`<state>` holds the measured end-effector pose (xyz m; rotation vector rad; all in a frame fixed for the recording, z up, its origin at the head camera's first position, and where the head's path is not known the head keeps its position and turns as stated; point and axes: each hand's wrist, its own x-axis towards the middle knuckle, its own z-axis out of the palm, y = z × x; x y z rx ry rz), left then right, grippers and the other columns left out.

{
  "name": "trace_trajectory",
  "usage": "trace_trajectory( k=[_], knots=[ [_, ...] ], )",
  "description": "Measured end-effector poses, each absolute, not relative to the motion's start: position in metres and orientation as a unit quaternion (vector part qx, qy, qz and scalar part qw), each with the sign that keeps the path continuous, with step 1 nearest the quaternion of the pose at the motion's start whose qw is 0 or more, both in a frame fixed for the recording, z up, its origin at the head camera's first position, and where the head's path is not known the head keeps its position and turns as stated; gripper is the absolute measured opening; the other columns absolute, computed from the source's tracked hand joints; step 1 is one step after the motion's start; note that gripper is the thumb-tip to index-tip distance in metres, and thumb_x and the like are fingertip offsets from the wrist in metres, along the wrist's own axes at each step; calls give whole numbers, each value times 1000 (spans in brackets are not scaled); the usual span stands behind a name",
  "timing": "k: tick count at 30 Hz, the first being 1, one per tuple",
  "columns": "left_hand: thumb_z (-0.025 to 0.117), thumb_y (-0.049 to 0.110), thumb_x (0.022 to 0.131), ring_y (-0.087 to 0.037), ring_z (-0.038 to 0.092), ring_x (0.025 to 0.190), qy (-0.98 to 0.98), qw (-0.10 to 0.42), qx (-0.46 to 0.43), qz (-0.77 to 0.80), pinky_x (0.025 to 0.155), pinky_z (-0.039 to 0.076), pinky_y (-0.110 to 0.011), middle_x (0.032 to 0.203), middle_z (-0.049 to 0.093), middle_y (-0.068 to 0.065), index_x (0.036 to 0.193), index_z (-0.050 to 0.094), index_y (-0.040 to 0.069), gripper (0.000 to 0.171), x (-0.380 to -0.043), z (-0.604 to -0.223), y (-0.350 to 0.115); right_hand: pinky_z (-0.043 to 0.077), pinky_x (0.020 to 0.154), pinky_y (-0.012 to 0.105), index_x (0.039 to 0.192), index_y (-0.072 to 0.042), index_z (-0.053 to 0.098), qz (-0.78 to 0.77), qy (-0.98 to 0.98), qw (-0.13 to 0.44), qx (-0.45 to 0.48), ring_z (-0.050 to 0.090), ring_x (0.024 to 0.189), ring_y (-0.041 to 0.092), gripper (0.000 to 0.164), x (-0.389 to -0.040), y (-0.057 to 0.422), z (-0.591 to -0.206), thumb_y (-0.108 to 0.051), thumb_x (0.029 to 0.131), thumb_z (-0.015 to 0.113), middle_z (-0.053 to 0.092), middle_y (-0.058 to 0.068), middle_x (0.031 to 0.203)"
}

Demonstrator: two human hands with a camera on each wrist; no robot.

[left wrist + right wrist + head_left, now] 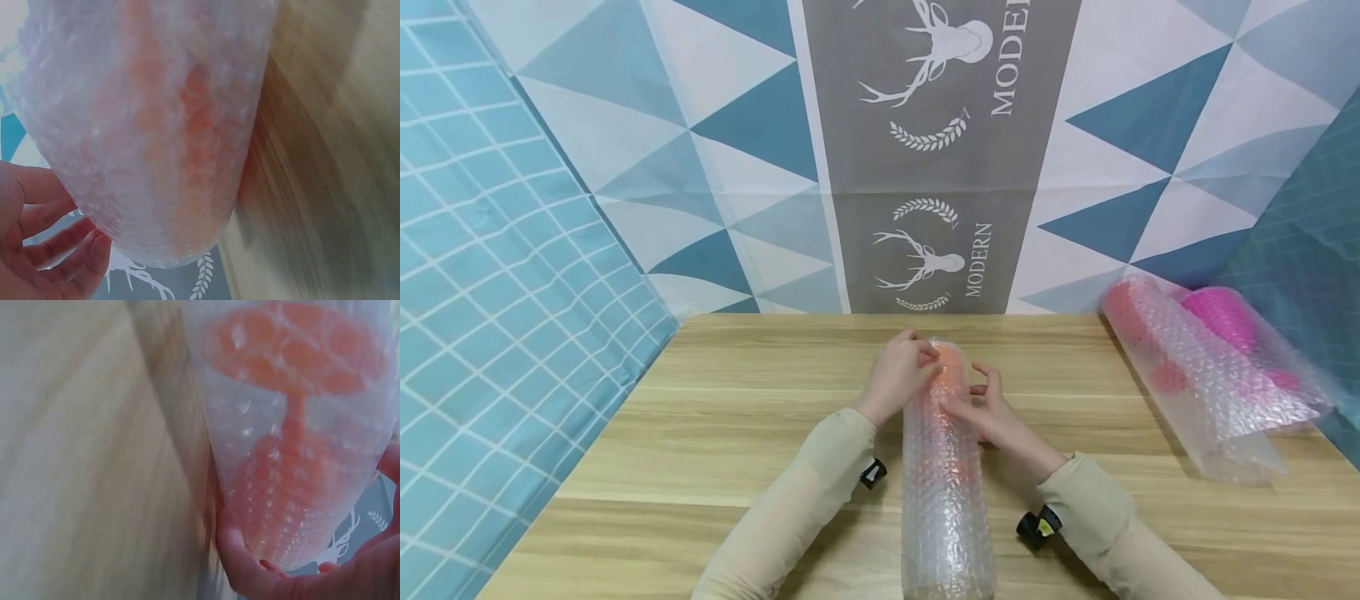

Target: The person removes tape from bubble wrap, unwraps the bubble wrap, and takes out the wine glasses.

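Observation:
An orange goblet-shaped piece (294, 419), with a round foot and a stem, lies inside a long roll of bubble wrap (943, 517) on the table. At the roll's far end my left hand (901, 375) has bent fingers and thumb at the wrap's edge, seeming to pinch it. The left wrist view shows those fingers (65, 256) beside the wrapped end, some tips hidden behind it. My right hand (996, 417) grips the roll from the right, thumb on top and fingers at its side. In the right wrist view, fingers and thumb curve round the wrapped bowl end.
Bubble-wrapped pieces, one red (1127, 312) and one pink (1221, 317), lie at the table's right side with loose wrap hanging over them. A patterned cloth wall (745, 167) rises behind the wooden table (700, 450).

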<state>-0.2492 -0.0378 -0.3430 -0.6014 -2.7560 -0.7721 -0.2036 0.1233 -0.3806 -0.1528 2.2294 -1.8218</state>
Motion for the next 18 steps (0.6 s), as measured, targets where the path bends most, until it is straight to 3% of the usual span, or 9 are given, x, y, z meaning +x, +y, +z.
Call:
trace_trajectory(
  k=[14,18],
  knots=[
    [62,12,84,-17,57,72,-930,158,-288,-162,68,50,-27,81,58,-4,89,71,6,11,-253,-344,-42,52,79,40,146,-14,8,-629,765,127,-55,51,104,33,88,-210,118,-385,-25,81,66,33,21,131],
    [61,8,83,-15,58,67,-923,205,-318,-71,62,51,-24,80,60,-4,85,69,5,9,-252,-346,-41,52,79,40,146,-14,9,-630,765,122,-56,51,104,33,87,-209,118,-386,-24,81,66,33,21,130]
  ],
)
